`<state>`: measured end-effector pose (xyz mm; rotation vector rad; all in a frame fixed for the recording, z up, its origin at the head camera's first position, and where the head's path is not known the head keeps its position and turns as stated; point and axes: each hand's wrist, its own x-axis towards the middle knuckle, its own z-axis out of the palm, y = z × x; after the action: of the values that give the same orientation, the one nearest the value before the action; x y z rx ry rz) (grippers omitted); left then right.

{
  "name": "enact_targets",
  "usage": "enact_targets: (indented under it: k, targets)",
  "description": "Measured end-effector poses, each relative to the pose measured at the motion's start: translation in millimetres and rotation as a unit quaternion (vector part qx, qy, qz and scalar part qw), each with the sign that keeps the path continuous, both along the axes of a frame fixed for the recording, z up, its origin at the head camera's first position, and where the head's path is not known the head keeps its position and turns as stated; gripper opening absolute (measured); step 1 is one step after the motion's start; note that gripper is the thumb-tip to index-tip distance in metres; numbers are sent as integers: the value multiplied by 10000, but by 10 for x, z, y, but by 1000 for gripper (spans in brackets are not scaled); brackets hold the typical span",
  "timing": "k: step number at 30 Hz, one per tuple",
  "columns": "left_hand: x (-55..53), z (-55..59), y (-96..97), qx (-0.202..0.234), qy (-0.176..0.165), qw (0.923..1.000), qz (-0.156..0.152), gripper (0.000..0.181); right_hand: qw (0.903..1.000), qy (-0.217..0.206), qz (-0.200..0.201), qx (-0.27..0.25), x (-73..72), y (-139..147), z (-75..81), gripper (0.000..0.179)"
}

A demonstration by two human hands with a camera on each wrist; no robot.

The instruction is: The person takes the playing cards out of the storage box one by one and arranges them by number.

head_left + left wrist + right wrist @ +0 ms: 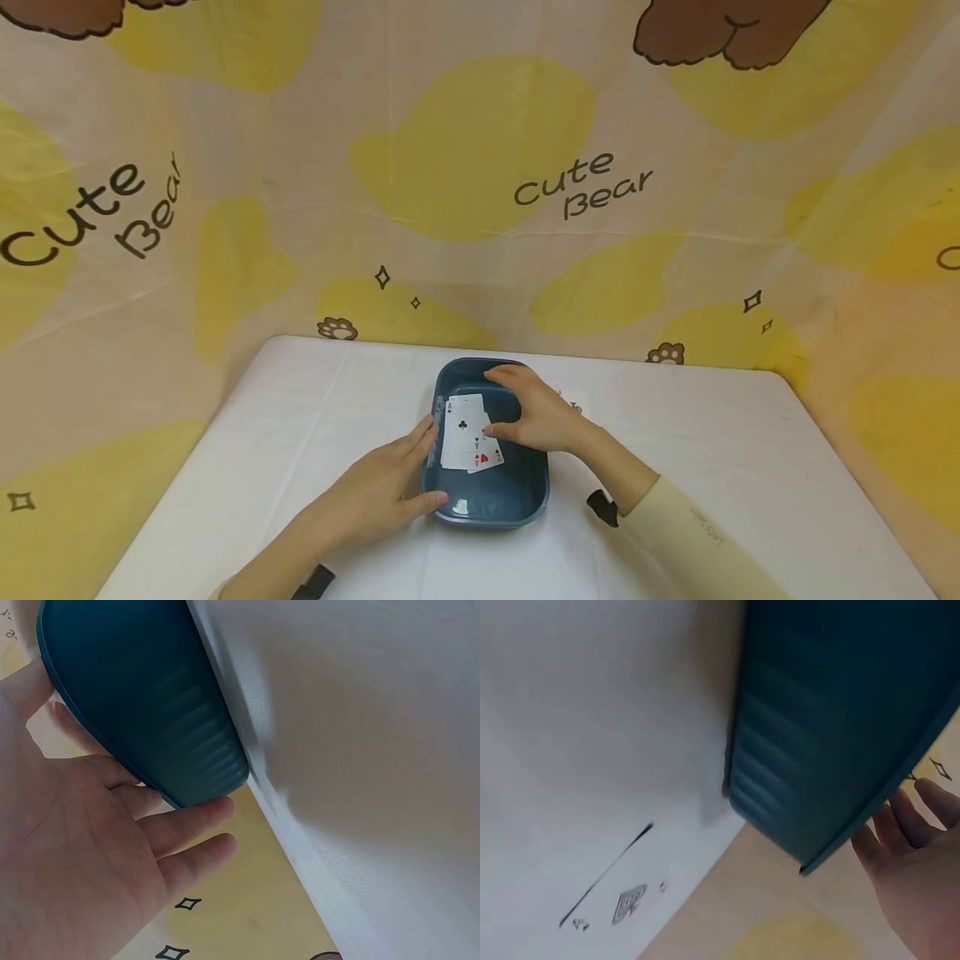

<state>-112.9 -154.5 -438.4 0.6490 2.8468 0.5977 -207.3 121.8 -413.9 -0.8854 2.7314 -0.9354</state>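
Note:
A dark blue tray [487, 508] with rounded corners holds several overlapping playing cards, the ace of clubs [459, 442] showing on top and red hearts [485, 459] at the lower edge. My left hand [382, 492] rests along the tray's left rim, fingers straight against it and thumb over the near part. My right hand [543, 412] reaches across the right rim, fingers spread from thumb. Its thumb is right at the cards' right edge; the fingers are over the far end. In the left wrist view, the fingers [191, 825] touch the tray's outer wall [150, 705].
Right of the tray, partly behind my right hand, an ace of spades [630, 904] lies on the white tabletop [300, 417]. A patterned cloth [450, 167] hangs behind the table. A dark band [602, 507] shows under the right wrist.

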Motion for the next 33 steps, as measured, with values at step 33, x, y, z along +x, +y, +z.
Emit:
enact_targets:
  k: [33]
  targets:
    - [-3, 0, -33, 156, 76, 9995, -249, 93, 9932, -212, 379, 1080, -214, -477, -389, 89]
